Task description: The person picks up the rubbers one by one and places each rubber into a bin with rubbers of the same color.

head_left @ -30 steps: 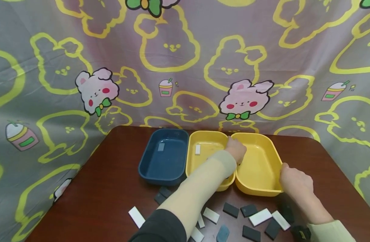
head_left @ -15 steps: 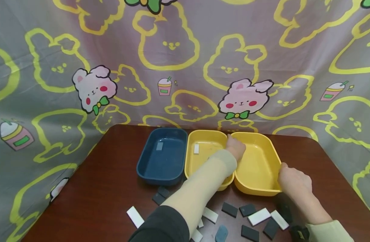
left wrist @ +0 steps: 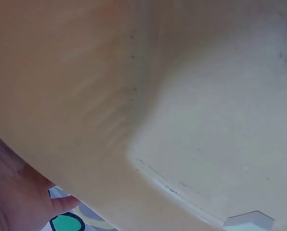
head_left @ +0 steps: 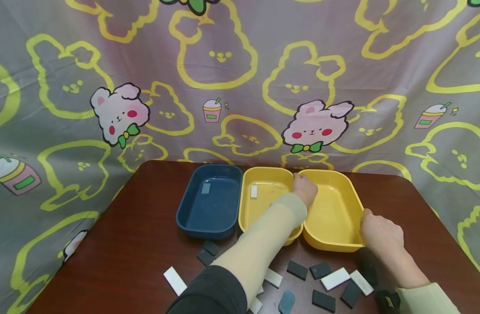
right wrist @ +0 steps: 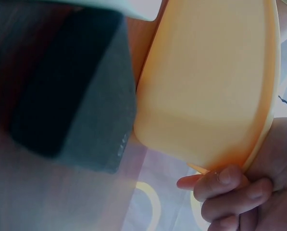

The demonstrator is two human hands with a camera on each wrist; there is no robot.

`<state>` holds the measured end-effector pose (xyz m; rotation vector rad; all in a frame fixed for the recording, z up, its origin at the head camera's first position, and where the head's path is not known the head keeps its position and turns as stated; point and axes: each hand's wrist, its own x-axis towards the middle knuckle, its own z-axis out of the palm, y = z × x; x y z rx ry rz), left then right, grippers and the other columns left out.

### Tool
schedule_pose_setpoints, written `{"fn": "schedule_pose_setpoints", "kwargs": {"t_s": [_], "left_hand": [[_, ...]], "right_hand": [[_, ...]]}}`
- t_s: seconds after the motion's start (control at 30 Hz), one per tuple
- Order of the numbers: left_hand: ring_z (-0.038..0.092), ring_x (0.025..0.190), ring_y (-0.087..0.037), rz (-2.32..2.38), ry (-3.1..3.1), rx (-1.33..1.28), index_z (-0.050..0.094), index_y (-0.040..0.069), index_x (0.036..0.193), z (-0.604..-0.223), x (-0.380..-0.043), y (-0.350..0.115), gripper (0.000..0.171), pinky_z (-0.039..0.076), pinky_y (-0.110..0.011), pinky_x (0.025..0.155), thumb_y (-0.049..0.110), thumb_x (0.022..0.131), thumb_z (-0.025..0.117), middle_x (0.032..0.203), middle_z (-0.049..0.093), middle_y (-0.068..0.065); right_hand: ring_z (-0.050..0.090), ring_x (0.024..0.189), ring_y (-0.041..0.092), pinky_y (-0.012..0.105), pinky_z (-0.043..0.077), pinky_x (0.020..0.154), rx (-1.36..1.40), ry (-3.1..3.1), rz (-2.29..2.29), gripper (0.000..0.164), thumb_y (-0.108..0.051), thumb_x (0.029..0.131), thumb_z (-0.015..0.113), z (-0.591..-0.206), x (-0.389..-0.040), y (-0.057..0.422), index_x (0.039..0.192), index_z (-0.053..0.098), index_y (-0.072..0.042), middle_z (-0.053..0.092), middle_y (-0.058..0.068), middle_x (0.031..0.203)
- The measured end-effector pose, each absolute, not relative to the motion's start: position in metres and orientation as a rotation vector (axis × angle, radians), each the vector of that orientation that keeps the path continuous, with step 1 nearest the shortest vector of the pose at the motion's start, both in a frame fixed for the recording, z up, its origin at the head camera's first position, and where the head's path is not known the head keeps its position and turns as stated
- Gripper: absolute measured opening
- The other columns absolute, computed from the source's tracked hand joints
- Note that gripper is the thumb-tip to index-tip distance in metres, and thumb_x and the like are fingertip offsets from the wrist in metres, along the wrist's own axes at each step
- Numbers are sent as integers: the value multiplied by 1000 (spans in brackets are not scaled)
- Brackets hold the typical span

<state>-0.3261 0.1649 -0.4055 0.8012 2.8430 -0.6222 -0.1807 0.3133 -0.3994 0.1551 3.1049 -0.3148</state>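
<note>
My right hand (head_left: 382, 230) grips the right rim of the right-hand yellow tray (head_left: 334, 213). In the right wrist view the curled fingers (right wrist: 234, 204) hold that tray's edge. My left hand (head_left: 305, 189) grips at the opposite side, where this tray's rim meets the middle yellow tray (head_left: 259, 209); much of its grip is hidden. The left wrist view looks into a tray (left wrist: 205, 120), with the hand (left wrist: 23, 192) past its rim and a small white tile (left wrist: 250, 221) inside. The right-hand tray has nothing in it; the middle one holds a white tile (head_left: 254, 192).
A blue tray (head_left: 210, 213) with one pale tile (head_left: 206, 188) stands at the left. Several black tiles (head_left: 297, 270) and white tiles (head_left: 335, 279), plus a blue-grey piece (head_left: 287, 302), lie scattered in front of the trays. A patterned curtain (head_left: 247, 78) hangs behind the table.
The head view has shifted a little, so everything sits slightly further left and higher. Both hands keep their hold on the tray, which stays in the same spot on the table.
</note>
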Motion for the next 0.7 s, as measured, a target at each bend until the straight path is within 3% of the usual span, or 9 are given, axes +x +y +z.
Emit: {"fn": "schedule_pose_setpoints", "kwargs": {"t_s": [0.4, 0.6, 0.7], "left_hand": [[42, 126, -15, -567, 2866, 799, 60, 37, 130, -405, -318, 159, 34, 22, -47, 108, 25, 106, 40, 129, 58, 15], [53, 112, -15, -451, 2890, 957, 68, 30, 112, -395, -325, 150, 20, 28, -46, 106, 35, 98, 55, 115, 65, 10], [53, 114, -15, -442, 2884, 1062, 68, 28, 108, -382, -329, 145, 24, 31, -44, 105, 44, 96, 56, 115, 64, 9]], "right_hand": [[44, 53, 24, 37, 42, 48, 160, 3098, -298, 31, -9, 85, 61, -401, -180, 311, 102, 47, 13, 42, 9, 60], [44, 53, 25, 37, 41, 47, 146, 3103, -302, 30, -8, 84, 61, -399, -181, 312, 101, 47, 13, 42, 9, 60], [44, 53, 25, 37, 41, 47, 141, 3105, -283, 31, -8, 83, 61, -398, -183, 314, 101, 47, 13, 42, 9, 60]]}}
